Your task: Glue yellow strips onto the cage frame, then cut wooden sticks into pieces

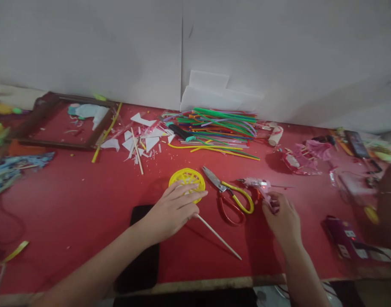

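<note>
My left hand [174, 209] reaches over a round yellow spoked piece [189, 172], its fingers lying across it. A thin wooden stick [219, 236] comes out from under the thumb, slanting down to the right, held in this hand. Whether the stick is joined to the yellow piece is hidden. My right hand [283, 217] is closed around the handle of a pink hot glue gun [257, 183], whose nozzle points left and shows a small red light. Between the hands lie scissors [221, 185] with one yellow and one red handle, blades slightly apart.
A bundle of coloured pipe cleaners [214, 123], a cutter knife [181, 132] and white scraps [150, 143] lie at the back. A brown frame [54, 145] is at left, a black phone-like slab [139, 264] under my left arm. At right are a purple box [342, 236] and another person's arm [389, 200].
</note>
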